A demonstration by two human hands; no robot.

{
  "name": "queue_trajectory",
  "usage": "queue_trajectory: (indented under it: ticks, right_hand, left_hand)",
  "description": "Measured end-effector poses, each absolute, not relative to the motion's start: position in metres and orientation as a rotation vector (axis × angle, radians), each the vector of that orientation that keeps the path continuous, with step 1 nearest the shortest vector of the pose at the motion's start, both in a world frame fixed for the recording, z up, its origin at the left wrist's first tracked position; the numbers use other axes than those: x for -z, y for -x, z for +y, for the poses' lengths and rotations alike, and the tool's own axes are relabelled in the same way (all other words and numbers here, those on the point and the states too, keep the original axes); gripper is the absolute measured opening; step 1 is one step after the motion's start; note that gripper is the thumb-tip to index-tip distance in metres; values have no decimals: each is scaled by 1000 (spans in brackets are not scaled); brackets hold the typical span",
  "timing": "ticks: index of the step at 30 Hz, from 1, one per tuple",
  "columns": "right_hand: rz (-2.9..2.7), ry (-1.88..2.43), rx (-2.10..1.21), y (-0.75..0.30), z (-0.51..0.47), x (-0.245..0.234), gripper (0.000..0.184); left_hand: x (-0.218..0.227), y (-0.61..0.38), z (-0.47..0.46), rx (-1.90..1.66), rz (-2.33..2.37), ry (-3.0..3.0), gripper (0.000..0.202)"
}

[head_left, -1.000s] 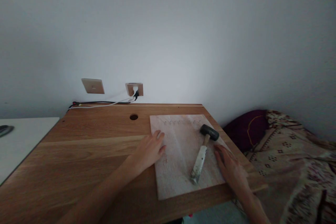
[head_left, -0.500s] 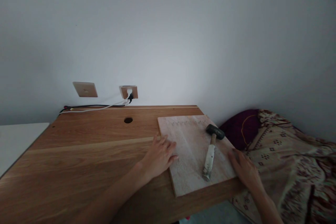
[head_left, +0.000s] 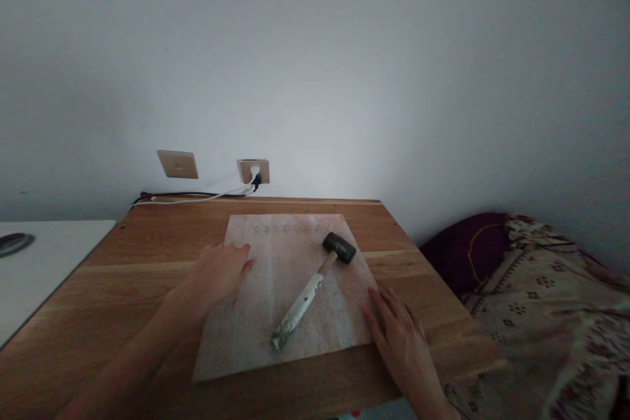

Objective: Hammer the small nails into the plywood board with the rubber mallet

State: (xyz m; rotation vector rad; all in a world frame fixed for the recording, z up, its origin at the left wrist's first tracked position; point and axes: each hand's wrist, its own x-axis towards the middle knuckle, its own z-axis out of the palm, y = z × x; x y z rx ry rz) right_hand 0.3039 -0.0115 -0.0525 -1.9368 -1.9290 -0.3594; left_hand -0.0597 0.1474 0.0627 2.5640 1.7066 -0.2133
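The left hand point(head_left: 219, 272) lies open and palm down, its fingers resting on the left edge of a pale board point(head_left: 246, 321). It grasps nothing. The right hand point(head_left: 399, 336) is also spread flat and empty, with its fingertips against the board's right edge near the front corner.

Between the 2 hands the board lies flat on the wooden desk point(head_left: 123, 289), roughly in the middle of it, with 1 hand on each side. A mallet point(head_left: 315, 285) lies across the board, just left of the right hand. Its black head points away from the person and its pale, smudged handle points toward them. Neither hand touches it.

As far as can be judged, the board is laid down and steadied, and the mallet is not picked up.

Beyond the left hand's fingertips, a row of small marks point(head_left: 280, 228) runs along the board's far edge. They are too faint to read as writing. No brand or label shows on the mallet or board.

Farther out behind the left hand, cables point(head_left: 191, 196) run to a socket point(head_left: 253, 170). Right of the right hand lies a patterned blanket point(head_left: 551, 302).
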Motion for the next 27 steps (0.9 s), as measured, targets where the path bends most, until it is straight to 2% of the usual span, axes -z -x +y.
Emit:
queue_trajectory:
  ticks: [2,5,9,13,17,19,22,24,27]
  right_hand:
    - [-1923,1907,348,-283,-2,42,40]
    - [-1921,1811,312,-248,17,24,35]
    - [-2211,1538,35,-197,43,-3,36]
    - [-2393,1504,-118,-175,61,-23,31]
    - [-2372,1531,-198,-185,63,-23,23]
    - [-2345,1543,-191,-193,60,-17,24]
    - [-2336,1504,-137,-203,63,-14,24]
    - [-2310,1474,-74,-207,77,-22,23]
    - [-2178,1654,31,-208,118,-45,25]
  left_hand:
    - [-65,72,155,257,1812,-2486,37]
    - [-58,90,178,110,1845,-2466,39]
    - [-39,111,223,-158,1681,-2526,41]
    - [-30,119,256,-114,1467,-2514,49]
    - [-31,120,260,-62,1486,-2489,51]
    - [-32,121,257,-73,1486,-2495,47]
    - [-32,124,254,-156,1470,-2498,30]
    - [-31,127,255,-243,1454,-2491,21]
    - [-27,130,261,-321,1368,-2494,19]
